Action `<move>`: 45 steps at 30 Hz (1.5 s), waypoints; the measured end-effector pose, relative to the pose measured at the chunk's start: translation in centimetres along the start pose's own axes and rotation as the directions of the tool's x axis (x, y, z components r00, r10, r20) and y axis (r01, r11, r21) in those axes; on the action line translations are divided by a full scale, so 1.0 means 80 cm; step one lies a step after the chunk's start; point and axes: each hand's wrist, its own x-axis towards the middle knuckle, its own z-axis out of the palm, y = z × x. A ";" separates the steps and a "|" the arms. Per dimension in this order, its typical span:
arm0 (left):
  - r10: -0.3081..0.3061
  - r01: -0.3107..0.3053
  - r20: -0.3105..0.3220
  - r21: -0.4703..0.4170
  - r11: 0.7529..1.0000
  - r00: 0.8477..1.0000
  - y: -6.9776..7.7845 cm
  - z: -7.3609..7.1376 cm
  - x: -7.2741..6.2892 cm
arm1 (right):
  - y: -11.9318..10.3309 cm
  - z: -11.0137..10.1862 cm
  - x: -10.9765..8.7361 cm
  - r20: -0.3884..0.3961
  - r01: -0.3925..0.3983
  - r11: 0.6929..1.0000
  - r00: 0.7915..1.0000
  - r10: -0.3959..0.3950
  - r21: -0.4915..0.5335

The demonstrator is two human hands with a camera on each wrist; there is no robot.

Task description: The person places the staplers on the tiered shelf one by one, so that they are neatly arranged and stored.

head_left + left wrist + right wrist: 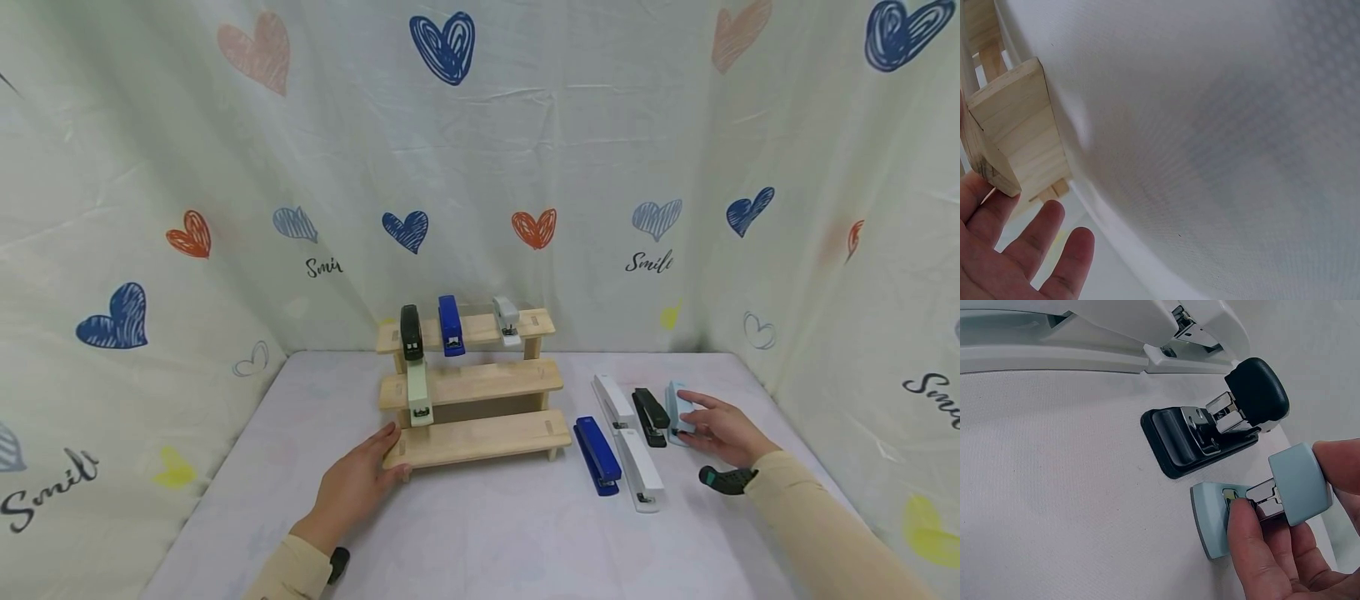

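My left hand (356,479) holds the left end of the bottom board of a three-tier wooden shelf (480,440), thumb at the front edge. In the left wrist view, two outer fingers (1074,259) stretch past the board's corner. On the right, my right hand (723,427) grips a light blue stapler (1300,484) standing on the table. Fingertips reach in between its top arm and base, with another digit against the top arm. Beside it lies a black stapler (1210,428).
White staplers (640,471) and a blue stapler (597,456) lie right of the shelf. On the top tier stand a black stapler (411,333), a blue stapler (451,325) and a grey-white stapler (507,319). A pale green stapler (418,393) sits on the middle tier. A patterned curtain (480,167) surrounds the table.
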 end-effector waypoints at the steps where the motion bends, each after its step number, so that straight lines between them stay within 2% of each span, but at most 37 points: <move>1: 0.001 -0.001 0.000 -0.001 1.000 1.000 0.000 0.000 0.000 | 0.000 0.000 0.000 -0.002 -0.001 1.000 1.000 0.001 0.002; 6: 0.010 -0.010 -0.004 0.001 1.000 1.000 -0.003 0.003 0.001 | -0.003 -0.003 -0.005 -0.029 -0.006 1.000 1.000 0.006 0.002; 10: 0.014 -0.014 -0.012 0.005 1.000 1.000 -0.003 0.004 0.001 | -0.011 -0.008 -0.013 -0.032 0.025 0.999 0.999 -0.027 -0.036; 15: 0.019 -0.019 -0.022 0.000 1.000 1.000 -0.003 0.003 0.000 | -0.027 -0.008 -0.026 0.001 0.109 0.986 0.994 -0.110 -0.125; 19: 0.009 -0.009 -0.010 0.002 1.000 1.000 -0.004 0.003 0.000 | -0.045 0.002 -0.038 0.055 0.198 0.964 0.980 -0.191 -0.178; 23: 0.002 -0.002 -0.002 0.006 1.000 1.000 -0.006 0.004 0.000 | -0.066 0.022 -0.053 0.111 0.250 0.948 0.966 -0.232 -0.197; 30: 0.007 -0.007 -0.005 0.004 1.000 1.000 -0.008 0.005 0.000 | -0.090 0.072 -0.069 0.193 0.278 0.940 0.951 -0.240 -0.200; 36: 0.008 -0.008 0.001 0.004 1.000 1.000 -0.008 0.005 0.000 | -0.096 0.112 -0.071 0.254 0.298 0.936 0.935 -0.247 -0.185; 42: 0.006 -0.006 0.002 0.000 1.000 1.000 -0.005 0.004 0.001 | -0.096 0.153 -0.065 0.305 0.267 0.950 0.929 -0.208 -0.164; 45: 0.003 -0.003 0.002 -0.002 1.000 1.000 -0.004 0.004 0.002 | -0.096 0.174 -0.062 0.343 0.255 0.955 0.920 -0.192 -0.150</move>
